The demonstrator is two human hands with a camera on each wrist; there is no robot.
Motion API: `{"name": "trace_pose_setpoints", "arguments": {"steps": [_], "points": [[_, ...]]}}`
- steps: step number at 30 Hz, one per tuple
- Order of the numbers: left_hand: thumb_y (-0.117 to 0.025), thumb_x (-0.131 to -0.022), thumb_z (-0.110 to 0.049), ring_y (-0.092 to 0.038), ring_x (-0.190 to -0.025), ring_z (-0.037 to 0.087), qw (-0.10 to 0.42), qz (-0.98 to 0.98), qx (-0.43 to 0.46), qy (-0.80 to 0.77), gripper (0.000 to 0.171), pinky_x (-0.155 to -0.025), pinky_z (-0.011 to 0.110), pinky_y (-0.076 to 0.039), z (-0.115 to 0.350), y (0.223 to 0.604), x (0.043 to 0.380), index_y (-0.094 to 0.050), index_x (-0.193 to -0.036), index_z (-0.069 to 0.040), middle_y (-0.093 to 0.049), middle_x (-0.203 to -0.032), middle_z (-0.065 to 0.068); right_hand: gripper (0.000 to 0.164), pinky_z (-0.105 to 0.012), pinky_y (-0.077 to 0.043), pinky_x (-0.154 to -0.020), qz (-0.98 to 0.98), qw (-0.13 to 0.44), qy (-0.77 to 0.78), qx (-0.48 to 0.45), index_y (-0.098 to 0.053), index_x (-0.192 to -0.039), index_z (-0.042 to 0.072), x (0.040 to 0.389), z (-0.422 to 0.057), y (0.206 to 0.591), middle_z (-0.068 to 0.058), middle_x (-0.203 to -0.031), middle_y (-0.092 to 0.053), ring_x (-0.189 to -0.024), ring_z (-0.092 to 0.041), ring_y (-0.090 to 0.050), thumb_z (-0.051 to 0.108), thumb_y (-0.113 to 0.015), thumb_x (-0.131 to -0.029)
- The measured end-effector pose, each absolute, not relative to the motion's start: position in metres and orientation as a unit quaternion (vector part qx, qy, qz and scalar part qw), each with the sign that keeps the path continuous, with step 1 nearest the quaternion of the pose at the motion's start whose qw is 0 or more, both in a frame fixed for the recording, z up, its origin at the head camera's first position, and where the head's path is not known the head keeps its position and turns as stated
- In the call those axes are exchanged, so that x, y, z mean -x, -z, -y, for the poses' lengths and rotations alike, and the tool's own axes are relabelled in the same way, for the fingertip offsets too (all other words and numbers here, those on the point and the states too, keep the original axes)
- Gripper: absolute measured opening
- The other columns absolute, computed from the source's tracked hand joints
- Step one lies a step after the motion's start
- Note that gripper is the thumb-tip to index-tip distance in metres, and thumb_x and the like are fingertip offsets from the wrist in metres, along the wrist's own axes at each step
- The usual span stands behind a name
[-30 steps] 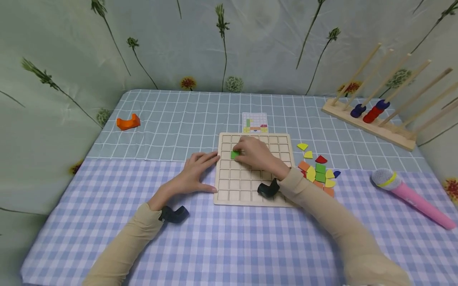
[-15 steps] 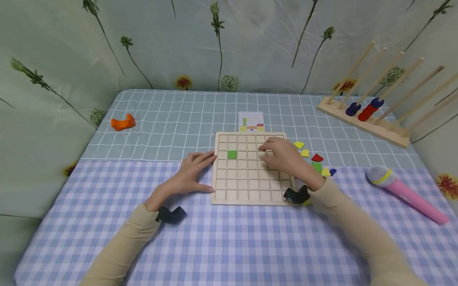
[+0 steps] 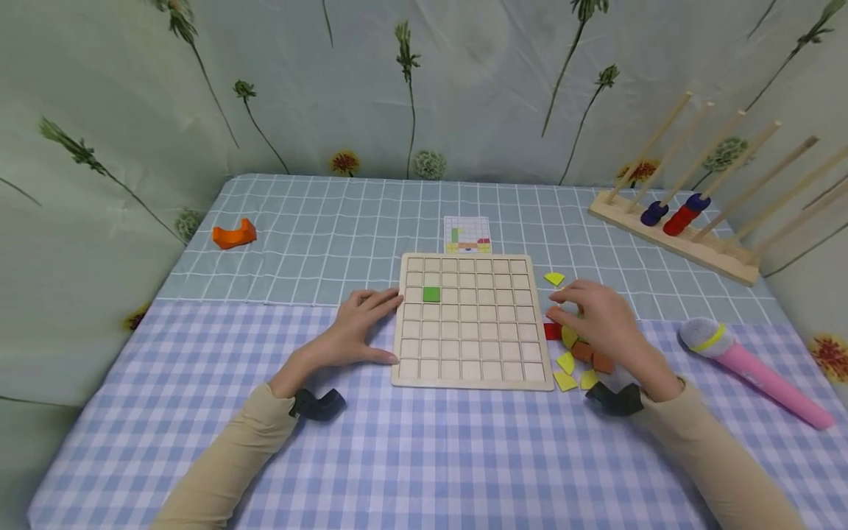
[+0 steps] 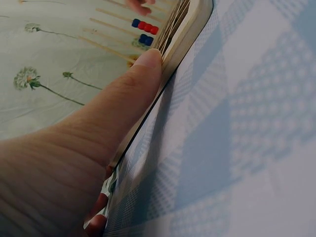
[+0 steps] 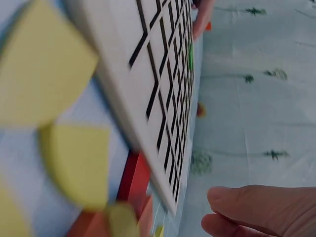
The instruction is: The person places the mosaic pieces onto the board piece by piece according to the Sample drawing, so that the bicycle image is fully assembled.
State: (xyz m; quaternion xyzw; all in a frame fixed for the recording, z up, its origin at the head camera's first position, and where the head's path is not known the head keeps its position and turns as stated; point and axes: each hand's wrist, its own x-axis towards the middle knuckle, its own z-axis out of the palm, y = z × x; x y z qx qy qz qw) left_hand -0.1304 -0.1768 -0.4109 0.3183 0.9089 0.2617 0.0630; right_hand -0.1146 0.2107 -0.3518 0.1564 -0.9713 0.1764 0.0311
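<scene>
A wooden grid board [image 3: 473, 324] lies at the middle of the table with one green square [image 3: 431, 294] in a cell of its upper left part. My left hand [image 3: 358, 331] rests at the board's left edge, thumb and fingertips spread along it; in the left wrist view the thumb [image 4: 133, 89] touches the rim. To the right of the board, my right hand [image 3: 599, 316] is over the loose coloured pieces, fingers slightly bent, nothing visible between thumb and finger. Beneath it show a red piece [image 3: 553, 331], orange squares [image 3: 602, 362] and yellow pieces [image 3: 566, 380]; others are hidden by the hand.
A printed pattern card [image 3: 467, 234] lies against the board's far edge. At the back right stands a wooden peg rack [image 3: 676, 235] with blue and red beads. A pink toy microphone [image 3: 762, 375] lies on the right, an orange curved block [image 3: 235, 234] at the back left.
My right hand has let go of the green square, leaving it in its cell, and has moved right, off the board to the loose pieces. The left hand stays at the board's edge.
</scene>
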Motion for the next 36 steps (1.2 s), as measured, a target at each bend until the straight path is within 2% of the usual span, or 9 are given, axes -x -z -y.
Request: {"name": "trace_pose_setpoints", "arguments": {"steps": [5,10,18,29,33,36], "points": [[-0.08,-0.068,-0.043,-0.023,-0.132,0.033,0.061,-0.908,-0.321,-0.262,0.098,-0.101,0.057,-0.022,0.177,0.413,0.129,-0.031,-0.147,-0.011,-0.027,-0.155,0.008,0.027,-0.023,-0.036,-0.057,0.977,0.018,-0.176,-0.121,-0.071,-0.105,0.001,0.108,-0.232,0.356,-0.015,-0.091,-0.068,-0.067,-0.019,-0.048,0.011,-0.072,-0.08],[-0.079,-0.068,-0.045,-0.023,-0.132,0.034,0.062,-0.909,-0.322,-0.258,0.099,-0.1,0.056,-0.023,0.177,0.412,0.129,-0.03,-0.148,-0.011,-0.026,-0.156,0.009,0.025,-0.024,-0.032,-0.052,0.98,-0.021,-0.173,-0.097,-0.07,-0.104,0.0,0.111,-0.249,0.357,-0.017,-0.092,-0.068,-0.064,-0.018,-0.044,0.011,-0.069,-0.081],[-0.079,-0.069,-0.046,-0.022,-0.133,0.034,0.069,-0.906,-0.323,-0.266,0.099,-0.1,0.057,-0.021,0.178,0.41,0.129,-0.03,-0.148,-0.01,-0.025,-0.156,0.009,0.028,-0.025,-0.037,-0.058,0.98,-0.076,-0.165,-0.08,-0.069,-0.104,-0.004,0.119,-0.263,0.36,-0.019,-0.091,-0.068,-0.069,-0.02,-0.048,0.014,-0.068,-0.082],[-0.079,-0.07,-0.044,-0.021,-0.135,0.034,0.069,-0.908,-0.32,-0.26,0.099,-0.101,0.055,-0.02,0.179,0.411,0.131,-0.029,-0.148,-0.011,-0.025,-0.156,0.008,0.031,-0.026,-0.04,-0.059,0.976,-0.1,-0.166,-0.098,-0.069,-0.107,-0.002,0.123,-0.265,0.366,-0.016,-0.093,-0.066,-0.072,-0.02,-0.049,0.014,-0.07,-0.081],[-0.079,-0.07,-0.044,-0.021,-0.135,0.033,0.074,-0.908,-0.319,-0.262,0.099,-0.102,0.056,-0.019,0.179,0.411,0.132,-0.028,-0.148,-0.012,-0.023,-0.157,0.008,0.033,-0.036,-0.05,-0.067,0.977,-0.094,-0.147,-0.124,-0.068,-0.108,-0.003,0.124,-0.268,0.367,-0.017,-0.096,-0.068,-0.077,-0.022,-0.055,0.016,-0.07,-0.08],[-0.078,-0.07,-0.045,-0.021,-0.135,0.033,0.074,-0.907,-0.321,-0.263,0.099,-0.103,0.056,-0.018,0.177,0.41,0.133,-0.028,-0.149,-0.012,-0.023,-0.157,0.008,0.033,-0.045,-0.051,-0.076,0.978,-0.087,-0.128,-0.14,-0.069,-0.107,-0.003,0.124,-0.269,0.366,-0.018,-0.098,-0.069,-0.081,-0.024,-0.059,0.017,-0.07,-0.08]]}}
